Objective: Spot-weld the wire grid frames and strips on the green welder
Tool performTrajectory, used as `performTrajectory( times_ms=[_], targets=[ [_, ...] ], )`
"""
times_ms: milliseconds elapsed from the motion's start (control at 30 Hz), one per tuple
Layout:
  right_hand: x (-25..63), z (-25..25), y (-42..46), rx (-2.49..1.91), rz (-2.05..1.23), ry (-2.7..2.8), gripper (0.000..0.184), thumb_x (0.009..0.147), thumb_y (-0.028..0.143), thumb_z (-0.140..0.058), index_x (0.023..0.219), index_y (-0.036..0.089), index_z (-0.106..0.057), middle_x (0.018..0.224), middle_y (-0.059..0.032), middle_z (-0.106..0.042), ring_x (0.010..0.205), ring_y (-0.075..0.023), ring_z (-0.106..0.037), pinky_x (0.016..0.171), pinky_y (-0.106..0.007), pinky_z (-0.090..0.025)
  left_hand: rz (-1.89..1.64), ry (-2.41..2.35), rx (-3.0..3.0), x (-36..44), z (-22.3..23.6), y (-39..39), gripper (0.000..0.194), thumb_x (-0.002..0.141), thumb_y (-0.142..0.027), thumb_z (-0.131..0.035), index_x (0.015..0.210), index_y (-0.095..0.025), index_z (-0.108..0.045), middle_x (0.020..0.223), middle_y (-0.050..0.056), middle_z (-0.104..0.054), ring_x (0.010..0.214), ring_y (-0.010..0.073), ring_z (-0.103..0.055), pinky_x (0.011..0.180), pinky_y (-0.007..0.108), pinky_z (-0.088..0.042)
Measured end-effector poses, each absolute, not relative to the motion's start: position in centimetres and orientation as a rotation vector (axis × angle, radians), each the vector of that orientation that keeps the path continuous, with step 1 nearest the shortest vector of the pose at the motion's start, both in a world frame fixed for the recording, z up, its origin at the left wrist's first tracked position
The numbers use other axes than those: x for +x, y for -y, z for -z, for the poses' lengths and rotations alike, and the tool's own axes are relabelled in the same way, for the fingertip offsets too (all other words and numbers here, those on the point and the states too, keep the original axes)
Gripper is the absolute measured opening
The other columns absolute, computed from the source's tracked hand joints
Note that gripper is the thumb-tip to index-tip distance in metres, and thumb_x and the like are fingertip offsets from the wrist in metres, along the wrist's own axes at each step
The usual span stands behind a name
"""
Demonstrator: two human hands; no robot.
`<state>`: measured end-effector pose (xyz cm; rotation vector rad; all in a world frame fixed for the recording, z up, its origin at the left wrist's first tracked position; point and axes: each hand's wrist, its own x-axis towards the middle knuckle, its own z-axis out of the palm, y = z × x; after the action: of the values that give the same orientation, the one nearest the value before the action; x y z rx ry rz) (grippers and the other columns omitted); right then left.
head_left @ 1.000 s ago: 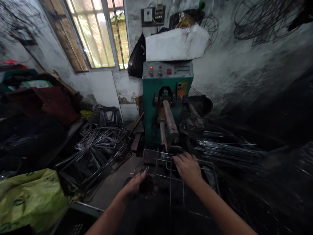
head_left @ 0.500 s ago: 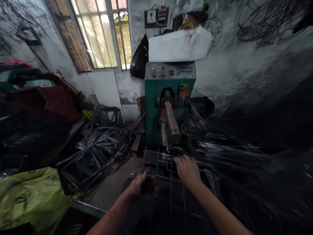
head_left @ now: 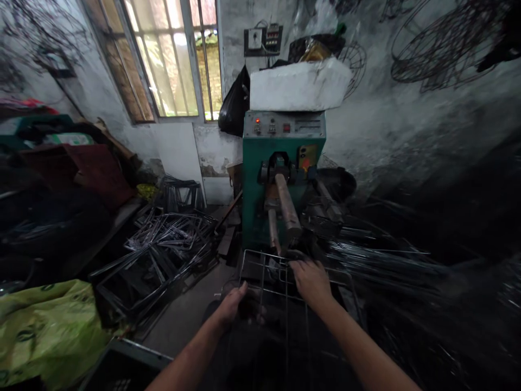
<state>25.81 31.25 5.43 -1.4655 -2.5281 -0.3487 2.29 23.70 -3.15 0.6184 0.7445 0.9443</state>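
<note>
- One yellow-green bag (head_left: 49,326) lies far left.
- Wire frames (head_left: 171,233) lie heaped beside it.
- Left hand (head_left: 233,305) at the wire grid's (head_left: 286,296) left edge; whether its grip is closed, I cannot tell.
- Wire grid between both hands, before the green machine (head_left: 254,179).
- Right hand (head_left: 311,279): grip clamped on the grid's far edge.
- Metal rods (head_left: 374,259) farther right.

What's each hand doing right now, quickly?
Left hand: closed on the wire frame at its left edge, thumb above, fingers beneath.
Right hand: closed on the wire frame near its far edge; fingertips partly hidden.
</note>
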Motion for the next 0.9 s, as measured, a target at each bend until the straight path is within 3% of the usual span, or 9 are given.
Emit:
performTrajectory(
  times_ms=[267, 500, 767, 900],
  targets=[
    [25.5, -5.2, -31.4, -1.516, 0.356, 2.539, 0.028, 0.087, 0.009, -0.047, 0.101, 0.021, -0.069, 0.099, -0.0041, -0.072, 0.095, -0.0236, -0.058, 0.084, -0.036, -0.03, -0.918, -0.738, 0.625, 2.3, 3.6, -24.3, 0.071, 0.077, -0.073, -0.057, 0.096, -0.005, -0.065, 0.073, 0.02, -0.073, 0.057, 0.0257, -0.07, 0.041, 0.023, -0.035],
    [25.6, -5.9, -32.3, -1.585, 0.347, 2.52, 0.027, 0.089, 0.008, -0.047, 0.102, 0.018, -0.069, 0.096, -0.0057, -0.073, 0.096, -0.0237, -0.06, 0.081, -0.034, -0.03, -0.923, -0.737, 0.574, 3.0, 3.4, -25.6, 0.065, 0.08, -0.072, -0.054, 0.093, -0.009, -0.064, 0.072, 0.017, -0.074, 0.055, 0.0236, -0.069, 0.042, 0.022, -0.038],
    [25.8, -5.9, -32.9, -1.593, 0.314, 2.486, 0.025, 0.087, 0.007, -0.051, 0.1, 0.018, -0.07, 0.096, -0.0052, -0.073, 0.095, -0.0225, -0.06, 0.082, -0.034, -0.031, -0.924, -0.703, 0.583, 3.2, 3.5, -26.3, 0.071, 0.074, -0.074, -0.06, 0.097, -0.008, -0.065, 0.072, 0.015, -0.074, 0.056, 0.0239, -0.07, 0.038, 0.022, -0.034],
    [25.7, -5.2, -33.0, -1.559, 0.274, 2.471, 0.025, 0.09, 0.01, -0.049, 0.102, 0.018, -0.07, 0.095, -0.0063, -0.072, 0.094, -0.0224, -0.059, 0.082, -0.035, -0.031, -0.884, -0.64, 0.578, 3.0, 3.7, -26.4, 0.07, 0.078, -0.073, -0.056, 0.103, -0.007, -0.064, 0.075, 0.015, -0.074, 0.059, 0.023, -0.071, 0.039, 0.021, -0.033]
  ],
)
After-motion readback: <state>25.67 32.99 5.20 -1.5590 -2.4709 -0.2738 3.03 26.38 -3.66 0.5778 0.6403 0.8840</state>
